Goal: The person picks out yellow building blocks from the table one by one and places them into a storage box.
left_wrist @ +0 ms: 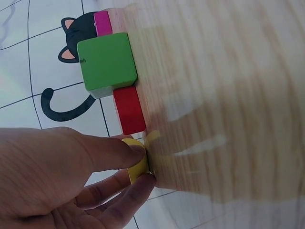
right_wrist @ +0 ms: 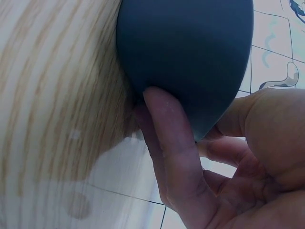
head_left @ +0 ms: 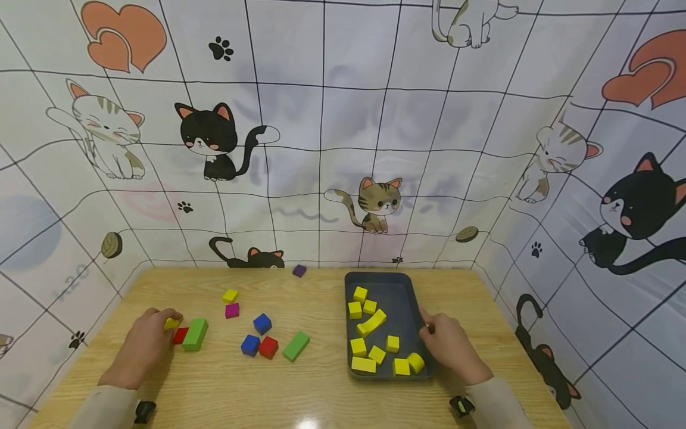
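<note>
At the table's left side my left hand (head_left: 142,342) pinches a small yellow block (left_wrist: 137,171) between thumb and fingers, low at the tabletop. Beside it lie a red block (head_left: 180,336) and a larger green block (head_left: 195,335). My right hand (head_left: 452,345) grips the right edge of a dark grey tray (head_left: 386,304). In the right wrist view, its fingers press against the outside of the tray wall (right_wrist: 186,47), and the thumb is partly hidden behind it. Several yellow blocks (head_left: 372,322) of different shapes sit in the tray.
Between hand and tray lie two blue blocks (head_left: 262,323), a red cube (head_left: 268,347) and a green bar (head_left: 296,346). Farther back are a yellow block (head_left: 230,295), a magenta block (head_left: 232,310) and a purple block (head_left: 299,271). A cat-print cloth (head_left: 295,119) hangs around the table.
</note>
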